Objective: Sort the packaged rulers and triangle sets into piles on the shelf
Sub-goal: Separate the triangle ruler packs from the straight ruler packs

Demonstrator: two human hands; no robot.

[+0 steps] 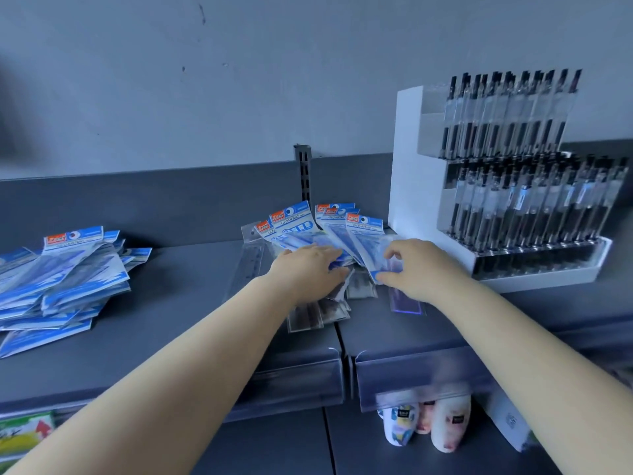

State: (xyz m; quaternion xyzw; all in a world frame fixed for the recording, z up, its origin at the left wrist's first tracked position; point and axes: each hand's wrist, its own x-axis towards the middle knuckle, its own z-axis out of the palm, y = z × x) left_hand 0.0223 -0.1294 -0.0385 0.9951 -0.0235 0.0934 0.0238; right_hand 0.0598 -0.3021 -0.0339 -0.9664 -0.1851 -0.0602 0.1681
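A fanned heap of blue geometric-set packets [308, 228] lies at the middle of the grey shelf [191, 303]. My left hand [306, 272] rests flat on top of it, fingers stretched over the packets. My right hand [416, 269] pinches the lower edge of the rightmost blue packet [368, 234] between thumb and fingers. Clear ruler sleeves [318, 311] poke out under the heap, and one clear ruler [246, 265] lies at its left. A larger pile of the same blue packets [65, 279] sits at the far left of the shelf.
A white tiered display of black pens [513, 186] stands right beside the heap. A purple-edged clear ruler [406, 303] lies under my right wrist. A slotted upright [303, 169] rises behind the heap. Patterned cups [424, 423] stand on the shelf below.
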